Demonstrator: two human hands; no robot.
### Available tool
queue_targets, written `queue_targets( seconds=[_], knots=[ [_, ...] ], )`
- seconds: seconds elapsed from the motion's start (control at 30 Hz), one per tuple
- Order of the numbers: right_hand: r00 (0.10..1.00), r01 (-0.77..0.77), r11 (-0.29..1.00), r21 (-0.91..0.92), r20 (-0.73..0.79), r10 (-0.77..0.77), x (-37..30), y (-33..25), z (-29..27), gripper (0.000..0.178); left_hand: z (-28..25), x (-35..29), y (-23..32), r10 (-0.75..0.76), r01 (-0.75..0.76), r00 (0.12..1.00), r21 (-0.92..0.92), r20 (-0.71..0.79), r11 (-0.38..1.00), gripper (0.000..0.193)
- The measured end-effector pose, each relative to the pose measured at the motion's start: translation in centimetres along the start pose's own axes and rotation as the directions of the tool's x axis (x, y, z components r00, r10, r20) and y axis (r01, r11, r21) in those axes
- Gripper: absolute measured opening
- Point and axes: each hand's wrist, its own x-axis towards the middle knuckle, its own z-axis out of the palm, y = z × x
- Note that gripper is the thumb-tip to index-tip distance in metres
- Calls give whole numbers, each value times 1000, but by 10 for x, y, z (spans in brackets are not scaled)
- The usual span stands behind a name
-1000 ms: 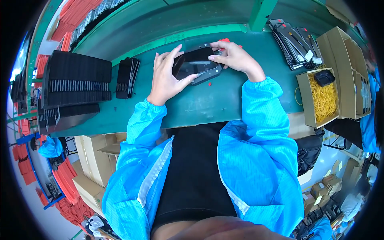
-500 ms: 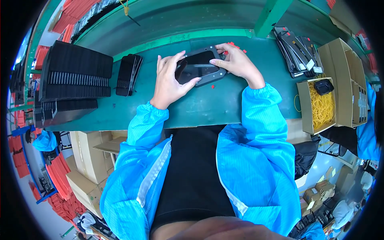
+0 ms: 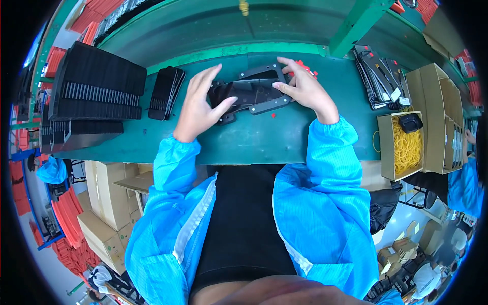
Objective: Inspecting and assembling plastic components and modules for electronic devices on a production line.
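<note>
My left hand [image 3: 199,104] curls round the left end of a dark glossy phone-sized panel [image 3: 239,93], thumb on the near edge and fingers on the far one. The panel lies over a black frame with small bright round studs [image 3: 269,105] and sticks out to its left. My right hand [image 3: 309,90] grips the frame's right end, thumb on top and fingers at the far side. Small red pieces [image 3: 305,68] lie just beyond that hand, and a single red bit [image 3: 273,116] rests on the near side of the frame.
Left on the green table [image 3: 234,145] stand black slotted racks [image 3: 101,84] and a short stack of dark panels [image 3: 165,94]. To the right are more stacked panels [image 3: 381,76], a carton of yellow rubber bands [image 3: 406,150] and a divided cardboard box [image 3: 432,117]. A green post [image 3: 356,25] rises behind.
My left hand has moved left with the dark panel, which now juts out past the frame's left side. My right hand stays at the frame's right end.
</note>
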Motion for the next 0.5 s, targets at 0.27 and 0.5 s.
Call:
queue_targets(
  seconds=[0.27,0.5],
  knots=[
    [977,127,981,-149,188,-98,-6,-10,-14,62,-21,-13,-11,-249,169,904,245,348,955,71],
    [989,147,789,-596,115,-97,-12,-36,-11,61,-18,-21,-16,-48,-1,958,170,283,985,86]
  ],
)
